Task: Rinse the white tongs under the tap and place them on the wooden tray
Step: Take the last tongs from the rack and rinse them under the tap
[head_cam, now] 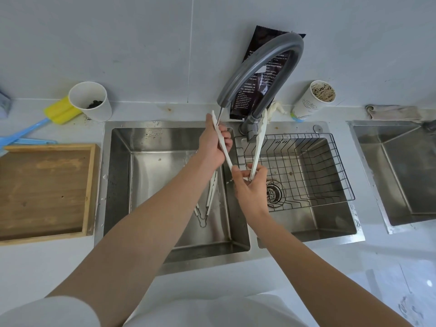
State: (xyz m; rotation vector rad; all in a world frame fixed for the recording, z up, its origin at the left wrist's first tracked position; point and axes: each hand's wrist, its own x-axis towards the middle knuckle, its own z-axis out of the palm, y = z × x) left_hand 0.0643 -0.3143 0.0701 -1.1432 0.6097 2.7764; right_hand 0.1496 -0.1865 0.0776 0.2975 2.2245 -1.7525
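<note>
I hold the white tongs [259, 147] spread in a V under the tap [271, 60], over the sink [165, 147].
My left hand [212, 145] curls round one arm by the spout; my right hand [250, 185] pinches the hinge end, hidden by fingers. The wooden tray [47, 185] sits well left, cut off by the frame's edge. My forearm half covers a second pair of tongs [211, 192] in the basin.

Pale grey wall [118, 43] behind the grip; steel double sink [120, 185] below it, in a white counter [47, 267]; another sink [401, 173] to its right.
</note>
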